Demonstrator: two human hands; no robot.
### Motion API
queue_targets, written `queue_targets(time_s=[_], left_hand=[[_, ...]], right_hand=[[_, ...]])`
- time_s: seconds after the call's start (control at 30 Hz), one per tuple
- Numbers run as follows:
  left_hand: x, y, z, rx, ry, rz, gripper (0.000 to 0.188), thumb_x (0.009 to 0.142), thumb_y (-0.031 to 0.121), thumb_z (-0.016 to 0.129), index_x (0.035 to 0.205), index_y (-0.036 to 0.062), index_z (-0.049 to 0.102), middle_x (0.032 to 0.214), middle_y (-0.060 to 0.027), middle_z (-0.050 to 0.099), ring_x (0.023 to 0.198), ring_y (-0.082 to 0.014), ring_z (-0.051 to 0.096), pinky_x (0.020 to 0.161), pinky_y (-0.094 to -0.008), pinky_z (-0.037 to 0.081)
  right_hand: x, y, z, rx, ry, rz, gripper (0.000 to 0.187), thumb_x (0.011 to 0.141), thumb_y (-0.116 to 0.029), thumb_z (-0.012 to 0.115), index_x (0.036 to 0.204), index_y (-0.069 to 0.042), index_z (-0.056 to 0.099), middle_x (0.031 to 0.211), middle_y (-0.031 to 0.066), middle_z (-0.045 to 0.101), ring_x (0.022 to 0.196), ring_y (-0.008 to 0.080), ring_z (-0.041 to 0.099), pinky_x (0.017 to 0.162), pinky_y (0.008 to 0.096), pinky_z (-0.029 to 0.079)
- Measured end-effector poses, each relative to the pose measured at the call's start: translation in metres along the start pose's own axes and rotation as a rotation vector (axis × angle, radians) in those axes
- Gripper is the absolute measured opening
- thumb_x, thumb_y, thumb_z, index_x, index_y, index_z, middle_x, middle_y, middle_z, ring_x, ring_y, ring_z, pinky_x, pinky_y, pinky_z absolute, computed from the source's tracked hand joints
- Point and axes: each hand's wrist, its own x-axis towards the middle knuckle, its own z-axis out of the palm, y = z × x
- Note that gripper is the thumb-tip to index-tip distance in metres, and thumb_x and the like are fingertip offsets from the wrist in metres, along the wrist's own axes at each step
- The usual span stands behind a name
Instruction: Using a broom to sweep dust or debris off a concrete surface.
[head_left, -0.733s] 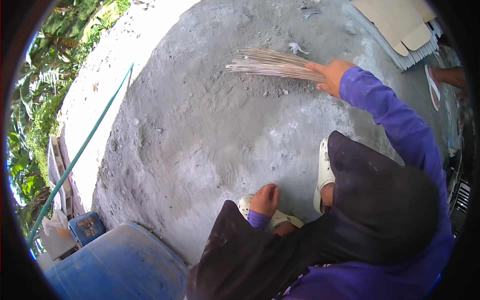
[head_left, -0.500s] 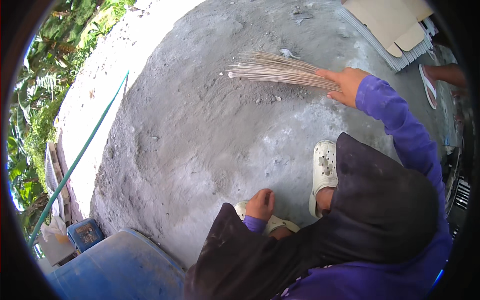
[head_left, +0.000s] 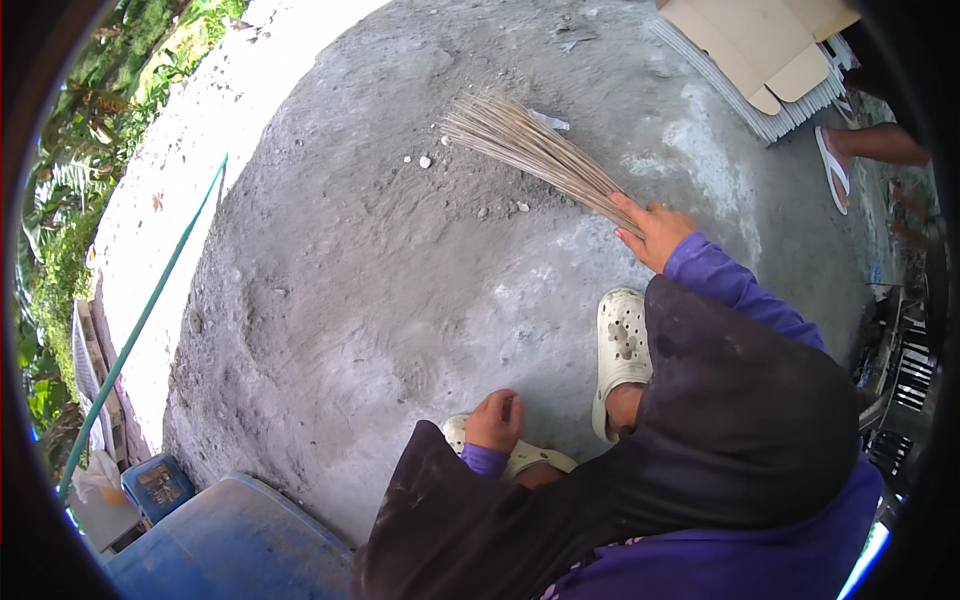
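A stick broom (head_left: 535, 155) of thin pale-brown ribs lies low over the grey ground, its spread end pointing to the far left. My right hand (head_left: 656, 232) is closed around its narrow end. Beside the bristles are white pebbles (head_left: 425, 162), a whitish scrap (head_left: 549, 121) and a patch of loose grit (head_left: 505, 207). My left hand (head_left: 494, 421) hangs by my left clog (head_left: 528, 456), its fingers curled in with nothing visible in them. The other cream clog (head_left: 623, 340) stands between it and my right arm.
A blue plastic container (head_left: 225, 540) and a small blue box (head_left: 158, 487) stand at the near left. A green hose or pole (head_left: 150, 315) slants along the sunlit edge. Stacked cardboard (head_left: 745, 50) lies far right, near another person's foot in a white flip-flop (head_left: 832, 170).
My right hand has drawn the broom nearer and turned it, so its spread end angles farther away. The view has shifted slightly. My left hand stays curled by the clog.
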Motion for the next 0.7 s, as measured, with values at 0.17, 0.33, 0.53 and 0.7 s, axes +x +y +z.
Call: queue_targets(time_s=[0.17,0.33,0.53,0.7], left_hand=[[0.001,0.000,0.000,-0.010,-0.003,0.005,0.010,0.084,0.013,0.063,0.089,0.0046,0.061,0.071,-0.0115,0.063,0.061,-0.0236,0.064,0.055,-0.0323,0.050],[0.001,-0.001,0.000,0.016,-0.022,-0.001,0.010,0.084,0.016,0.062,0.091,0.0080,0.061,0.074,-0.0104,0.064,0.065,-0.0267,0.064,0.057,-0.0364,0.050],[0.000,-0.001,-0.001,0.023,-0.038,-0.019,0.011,0.084,0.016,0.062,0.091,0.0081,0.061,0.073,-0.0104,0.063,0.065,-0.0267,0.063,0.057,-0.0361,0.050],[0.001,0.000,-0.001,0.027,-0.044,-0.033,0.011,0.085,0.017,0.062,0.091,0.0080,0.061,0.074,-0.0105,0.063,0.065,-0.0265,0.063,0.057,-0.0359,0.050]], right_hand=[[0.001,-0.003,0.022,0.000,-0.010,0.006,0.055,0.090,-0.037,0.054,0.141,-0.032,0.032,0.088,0.0227,0.058,0.073,0.0428,0.061,0.066,0.0486,0.051],[0.003,-0.002,0.020,0.069,-0.036,-0.013,0.055,0.091,-0.035,0.054,0.141,-0.031,0.032,0.088,0.0240,0.057,0.074,0.0428,0.062,0.068,0.0479,0.051],[0.007,0.000,0.028,0.043,-0.049,-0.001,0.056,0.090,-0.034,0.054,0.141,-0.030,0.032,0.088,0.0243,0.059,0.075,0.0431,0.062,0.069,0.0480,0.051],[0.011,0.001,0.030,0.046,-0.056,-0.021,0.057,0.089,-0.033,0.055,0.141,-0.029,0.032,0.082,0.0240,0.060,0.073,0.0428,0.062,0.068,0.0486,0.050]])
